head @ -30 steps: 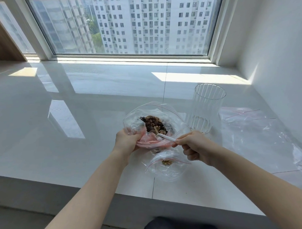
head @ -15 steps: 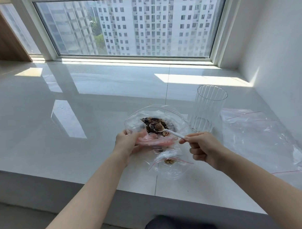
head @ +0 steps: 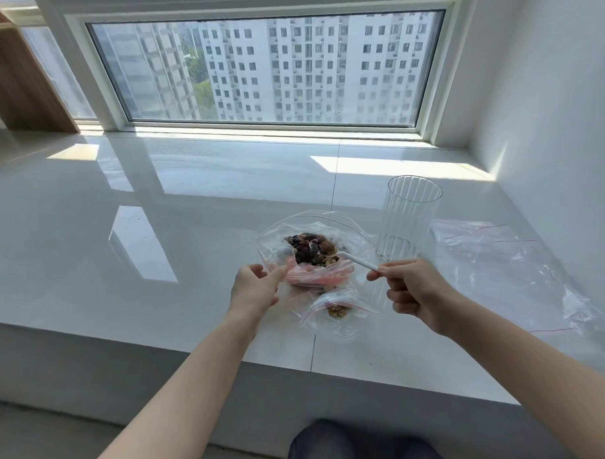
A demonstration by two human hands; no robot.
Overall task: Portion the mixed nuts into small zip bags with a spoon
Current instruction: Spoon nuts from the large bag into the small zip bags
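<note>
Step in hand: scooping. Large clear plastic bag of mixed dark nuts [head: 310, 251] on glossy white worktop [head: 157, 234]; left hand [head: 257, 287] pinches its near rim open. Right hand [head: 411, 290] curls around white plastic spoon [head: 352, 258], bowl loaded. Small clear red-striped zip bag [head: 338, 314] lies just nearer, few nuts inside. Next, likely: carry the level spoonful to its mouth.

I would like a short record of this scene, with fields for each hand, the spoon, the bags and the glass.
left hand: left hand pinches the near edge of the big bag of mixed nuts
right hand: right hand holds the white spoon by its handle end
spoon: bowl at the nut pile inside the big bag
small bag: small zip bag lies nearer the sill edge, a few nuts inside
glass: ribbed glass stands upright, right of the big bag
spare bags: empty bags lie at the right
</note>
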